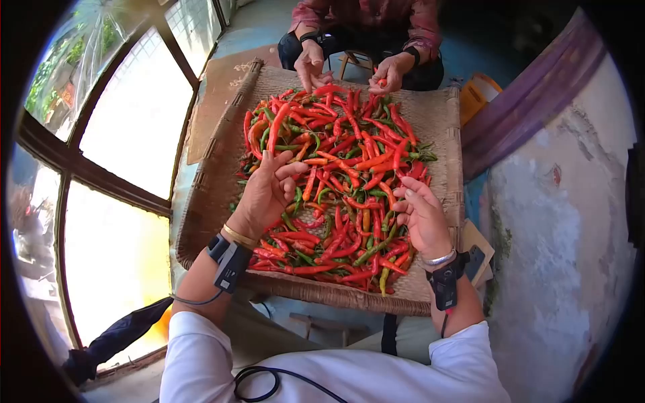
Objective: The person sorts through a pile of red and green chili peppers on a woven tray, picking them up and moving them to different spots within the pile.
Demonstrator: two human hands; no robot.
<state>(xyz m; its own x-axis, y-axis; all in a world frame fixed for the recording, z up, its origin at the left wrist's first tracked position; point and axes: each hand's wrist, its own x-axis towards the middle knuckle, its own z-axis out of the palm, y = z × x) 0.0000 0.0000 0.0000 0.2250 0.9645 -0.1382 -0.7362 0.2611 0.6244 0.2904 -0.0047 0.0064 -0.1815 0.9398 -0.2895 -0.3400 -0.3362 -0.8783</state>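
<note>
A large woven tray (215, 168) holds a heap of red, orange and green chili peppers (342, 168). My left hand (265, 191) hovers over the left side of the heap, fingers spread, with nothing in it. My right hand (422, 215) rests over the right side of the heap, fingers curled loosely, palm empty as far as I can see. Both wrists carry black strapped devices and metal bangles.
Across the tray sits another person; one of their hands (310, 66) touches the far peppers and the other hand (388, 72) pinches a small red chili. A big window (127, 127) is on the left. A worn painted wall (557, 221) stands on the right.
</note>
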